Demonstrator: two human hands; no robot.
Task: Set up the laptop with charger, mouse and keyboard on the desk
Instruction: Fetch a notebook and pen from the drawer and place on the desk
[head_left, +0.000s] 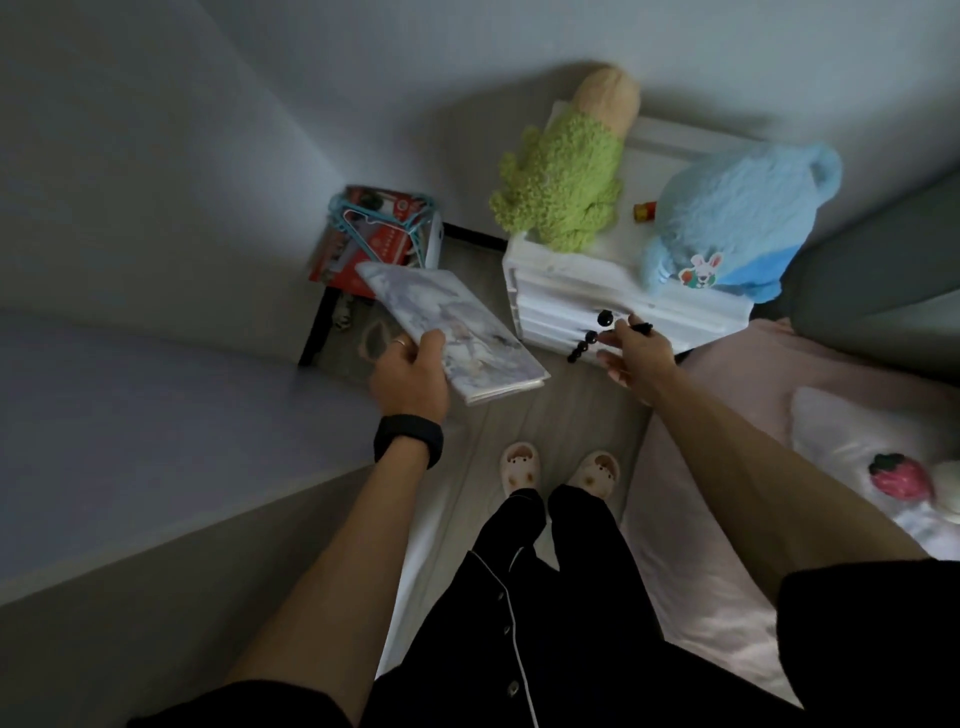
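Note:
My left hand (410, 376) grips a flat, pale, marble-patterned book or case (447, 332) by its near edge, held tilted over the floor. My right hand (631, 358) is stretched toward the white drawer unit (571, 299) and holds a thin black pen (639, 327) between thumb and finger, with the other fingers spread. The grey desk surface (156, 415) lies at the left. No laptop, charger, mouse or keyboard is in view.
A green plush toy (563, 192) and a blue plush toy (727, 218) sit on the drawer unit. A red box with hangers (374, 234) stands in the corner. A pink bed (779, 441) lies at the right. My slippered feet (561, 470) stand on the narrow floor strip.

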